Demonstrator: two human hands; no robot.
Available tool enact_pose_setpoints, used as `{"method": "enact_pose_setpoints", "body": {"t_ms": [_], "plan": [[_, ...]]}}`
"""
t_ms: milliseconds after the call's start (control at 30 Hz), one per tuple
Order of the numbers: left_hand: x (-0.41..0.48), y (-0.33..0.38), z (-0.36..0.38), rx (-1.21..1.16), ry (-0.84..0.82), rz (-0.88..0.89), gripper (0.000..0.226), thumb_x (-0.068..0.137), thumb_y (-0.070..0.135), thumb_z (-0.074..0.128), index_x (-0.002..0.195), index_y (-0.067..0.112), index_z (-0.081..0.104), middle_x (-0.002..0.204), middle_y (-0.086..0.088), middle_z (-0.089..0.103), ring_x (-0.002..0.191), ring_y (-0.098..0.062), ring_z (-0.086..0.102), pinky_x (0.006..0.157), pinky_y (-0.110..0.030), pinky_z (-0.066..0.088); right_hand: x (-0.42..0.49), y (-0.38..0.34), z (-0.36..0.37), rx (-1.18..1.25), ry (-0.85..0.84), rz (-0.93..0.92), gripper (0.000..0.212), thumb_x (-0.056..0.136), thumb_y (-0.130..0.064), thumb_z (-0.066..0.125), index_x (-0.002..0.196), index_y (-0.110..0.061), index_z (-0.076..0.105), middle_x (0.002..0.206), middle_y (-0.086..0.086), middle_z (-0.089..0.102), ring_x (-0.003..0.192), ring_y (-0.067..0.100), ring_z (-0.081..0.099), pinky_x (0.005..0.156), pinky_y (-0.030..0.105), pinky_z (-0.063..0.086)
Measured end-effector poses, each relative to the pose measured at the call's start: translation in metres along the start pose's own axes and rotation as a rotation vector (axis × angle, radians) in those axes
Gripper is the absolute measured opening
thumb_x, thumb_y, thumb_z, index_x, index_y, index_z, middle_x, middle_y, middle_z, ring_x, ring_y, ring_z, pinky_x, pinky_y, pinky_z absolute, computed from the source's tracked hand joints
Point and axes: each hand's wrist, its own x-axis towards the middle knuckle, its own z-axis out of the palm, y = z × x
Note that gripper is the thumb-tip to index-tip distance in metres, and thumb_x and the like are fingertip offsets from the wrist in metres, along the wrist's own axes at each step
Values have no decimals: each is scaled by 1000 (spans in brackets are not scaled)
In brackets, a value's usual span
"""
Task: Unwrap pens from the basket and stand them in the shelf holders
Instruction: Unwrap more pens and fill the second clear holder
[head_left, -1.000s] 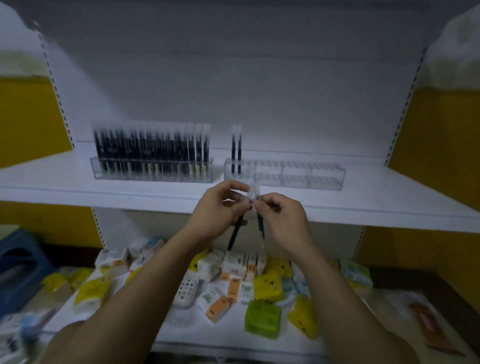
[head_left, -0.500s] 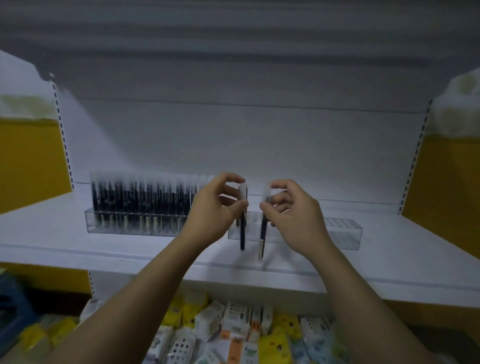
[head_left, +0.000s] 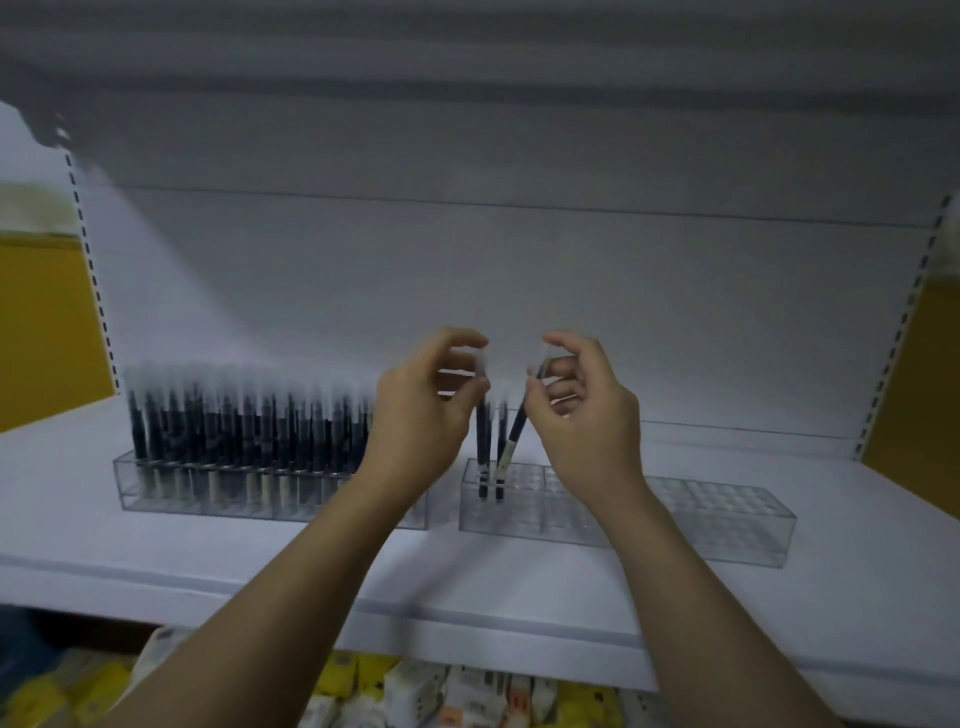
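Black pens (head_left: 249, 431), white shelf (head_left: 519, 587)

The left holder (head_left: 156, 486) and right holder (head_left: 727, 519) are clear, glossy plastic. The pens (head_left: 234, 426) have dark smooth barrels and frosted, translucent caps. The shelf (head_left: 467, 587) and back panel (head_left: 467, 286) look smooth, matt white.

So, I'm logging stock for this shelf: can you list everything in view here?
Left holder: one, clear, shelf left.
Stocked pens: many, dark, filling left holder; count blurred.
Right holder: one, clear, shelf right, mostly empty.
Standing pens: count unclear, dark, right holder's left end.
Shelf: one, white.
Packets: many, yellow, white, orange, below shelf.
Left hand: pinches upright pen, dark.
Right hand: pinches tilted pen, dark.
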Motion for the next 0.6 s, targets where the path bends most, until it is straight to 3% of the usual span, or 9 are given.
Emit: {"method": "enact_pose_setpoints", "body": {"t_ms": [233,400,600], "plan": [[-5,-19,8,-8,-82,-72,30,86,10,68,102,33,57,89,10,67,80,1,66,73,-18,56,4,15,12,-22,-55,1,40,87,-11,64,123,-26,56,96,-7,63,72,1,61,60,7,47],[-8,-20,17,-2,-92,-96,32,89,9,64,105,34,55,85,12,67,78,3,64,64,-7,50,-1,21,15,-92,-169,42,38,87,-13,63,118,-34,58,103,-11,63,75,2,63,66,15,54],[-4,-17,16,26,-95,-127,29,93,8,58,106,33,53,85,5,66,74,-6,64,58,-8,49,-11,25,10,-190,-360,129,51,93,-12,56,134,-40,47,115,-7,55,88,0,57,67,7,44]]}}
